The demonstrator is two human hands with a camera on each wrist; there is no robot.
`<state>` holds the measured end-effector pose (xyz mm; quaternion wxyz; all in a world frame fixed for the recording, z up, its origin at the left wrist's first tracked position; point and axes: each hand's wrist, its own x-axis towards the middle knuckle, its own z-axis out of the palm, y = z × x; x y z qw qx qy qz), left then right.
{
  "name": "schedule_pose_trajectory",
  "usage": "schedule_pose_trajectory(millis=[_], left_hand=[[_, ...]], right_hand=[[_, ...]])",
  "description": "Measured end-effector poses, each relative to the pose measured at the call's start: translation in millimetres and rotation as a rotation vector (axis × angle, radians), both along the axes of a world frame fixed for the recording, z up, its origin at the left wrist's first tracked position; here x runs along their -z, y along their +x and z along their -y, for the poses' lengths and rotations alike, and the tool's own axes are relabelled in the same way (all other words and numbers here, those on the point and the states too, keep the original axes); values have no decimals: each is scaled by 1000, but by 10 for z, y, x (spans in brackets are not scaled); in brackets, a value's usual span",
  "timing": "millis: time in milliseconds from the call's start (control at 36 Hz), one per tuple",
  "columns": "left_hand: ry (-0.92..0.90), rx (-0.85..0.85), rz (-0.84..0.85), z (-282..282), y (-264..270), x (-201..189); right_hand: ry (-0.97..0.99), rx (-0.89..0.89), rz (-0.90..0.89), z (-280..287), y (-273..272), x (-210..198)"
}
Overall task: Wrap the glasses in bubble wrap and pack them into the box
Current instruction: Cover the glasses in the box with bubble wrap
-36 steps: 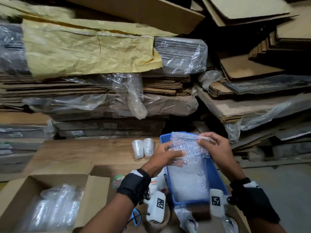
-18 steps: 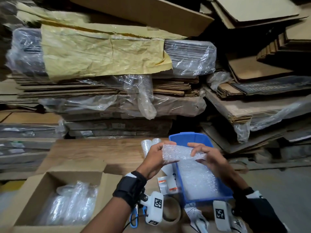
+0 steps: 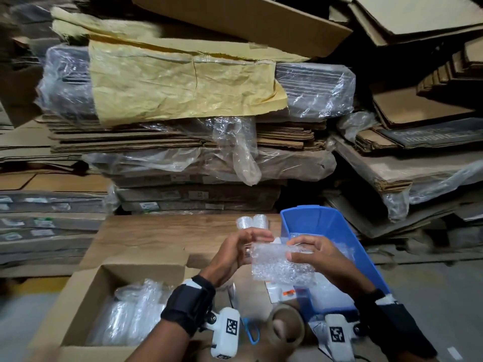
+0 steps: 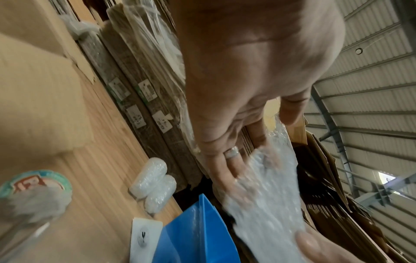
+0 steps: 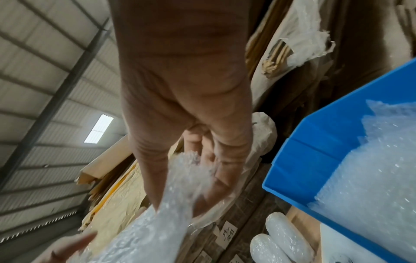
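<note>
Both hands hold one sheet of bubble wrap [image 3: 281, 265] in the air above the table. My left hand [image 3: 241, 250] grips its left edge, with a ring on one finger, and my right hand [image 3: 311, 253] pinches its right edge. The same sheet of bubble wrap [image 4: 268, 201] runs between the fingers in the left wrist view, and the bubble wrap [image 5: 180, 179] is blurred in the right wrist view. Two wrapped glasses [image 3: 252, 221] stand on the wooden table behind the hands. The open cardboard box [image 3: 86, 296] at lower left holds several wrapped bundles [image 3: 130, 314].
A blue bin [image 3: 326, 226] with more bubble wrap sits on the right. A tape roll [image 3: 285, 325], blue scissors [image 3: 251, 333] and a small white packet [image 3: 281, 292] lie near the front edge. Stacks of flattened cardboard [image 3: 196, 142] rise behind the table.
The hands have lifted the bubble wrap sheet out of the blue bin and brought it down and toward me, left of the bin. The head view has shifted left.
</note>
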<state>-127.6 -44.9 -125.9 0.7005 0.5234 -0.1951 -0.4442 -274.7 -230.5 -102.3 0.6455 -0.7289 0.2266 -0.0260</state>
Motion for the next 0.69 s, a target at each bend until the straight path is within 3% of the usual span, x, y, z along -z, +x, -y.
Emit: schedule_pose_trajectory(millis=[167,306,417,611,694], left_hand=[[173,81,327,-310,150,-122],[207,162,418,-430,223,-87],[232,136,406,-548,306,-3],[248,-27,252,-811,379,198],[276,-112,201,-906,411,278]], right_hand=[[-222,-138,19,-167,252,-143],[-359,-281,9,-352,485,-241],[-395,-155,116,-457,611,-119],[-946,-16,431,-754,672,135],[-1131,-50,519,-953,684,187]])
